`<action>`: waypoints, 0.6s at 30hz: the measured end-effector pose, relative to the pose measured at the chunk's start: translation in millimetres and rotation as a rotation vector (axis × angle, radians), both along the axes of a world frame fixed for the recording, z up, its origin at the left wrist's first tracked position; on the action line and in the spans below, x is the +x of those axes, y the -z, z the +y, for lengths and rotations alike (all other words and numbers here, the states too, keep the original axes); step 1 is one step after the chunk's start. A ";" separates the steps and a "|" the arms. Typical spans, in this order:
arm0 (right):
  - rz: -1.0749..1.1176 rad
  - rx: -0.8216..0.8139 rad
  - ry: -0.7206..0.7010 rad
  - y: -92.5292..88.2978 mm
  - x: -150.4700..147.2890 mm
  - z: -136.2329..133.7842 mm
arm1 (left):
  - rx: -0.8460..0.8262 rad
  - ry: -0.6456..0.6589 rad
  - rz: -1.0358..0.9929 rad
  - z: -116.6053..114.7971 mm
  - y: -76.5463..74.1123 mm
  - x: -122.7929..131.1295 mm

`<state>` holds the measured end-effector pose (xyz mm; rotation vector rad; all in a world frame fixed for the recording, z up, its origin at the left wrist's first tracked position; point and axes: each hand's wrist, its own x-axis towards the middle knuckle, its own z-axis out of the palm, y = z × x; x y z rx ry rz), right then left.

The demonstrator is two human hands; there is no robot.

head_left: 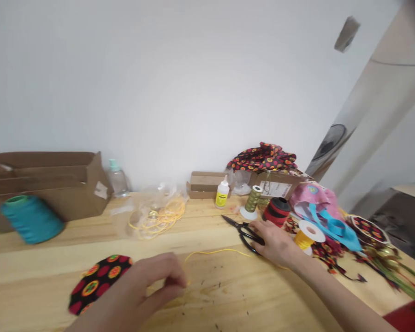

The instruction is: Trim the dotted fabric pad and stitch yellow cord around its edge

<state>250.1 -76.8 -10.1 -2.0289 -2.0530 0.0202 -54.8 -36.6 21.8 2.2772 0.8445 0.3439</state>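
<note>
My left hand (155,281) is closed in a pinch at the front of the table, on the end of a thin yellow cord (214,251). The cord runs right across the wood and passes under my right wrist, toward a white spool of yellow cord (302,240). My right hand (275,242) is closed over the handles of black scissors (240,226), whose blades point to the back left. A round piece of black patterned fabric (100,279) lies left of my left hand, partly hidden by my forearm.
At the left stand a teal thread cone (32,219) and a cardboard box (72,193). Farther back are a tangle of yellow cord (166,214), a glue bottle (222,193), a green thread spool (253,199) and a red-and-black spool (276,212). Fabric scraps (332,226) pile up at the right.
</note>
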 end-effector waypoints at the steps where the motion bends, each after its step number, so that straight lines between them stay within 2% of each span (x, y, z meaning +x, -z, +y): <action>1: 0.004 -0.043 -0.010 2.4 -3.2 8.6 | -0.045 0.032 -0.039 -0.5 -3.5 8.0; 4: 0.007 -0.137 0.013 4.5 -4.9 26.1 | -0.031 0.026 -0.099 6.3 -6.4 12.3; 6: 0.027 -0.136 0.030 3.3 -2.2 29.0 | 0.026 -0.092 -0.086 12.5 -1.4 -3.1; 8: 0.079 -0.072 0.025 2.5 1.9 25.9 | 0.070 -0.186 -0.017 15.0 9.7 -26.7; 12: 0.217 0.102 0.027 7.0 10.3 16.7 | 0.172 -0.217 0.148 6.3 43.6 -65.8; 13: 0.248 0.121 0.032 9.5 11.6 16.1 | 0.231 -0.264 0.155 3.3 51.8 -71.5; 15: 0.292 0.126 0.025 15.0 12.6 17.6 | 0.314 -0.322 0.152 -0.3 65.2 -81.1; 18: 0.287 0.094 -0.020 22.8 11.7 23.7 | 0.323 -0.340 0.097 2.6 77.7 -101.4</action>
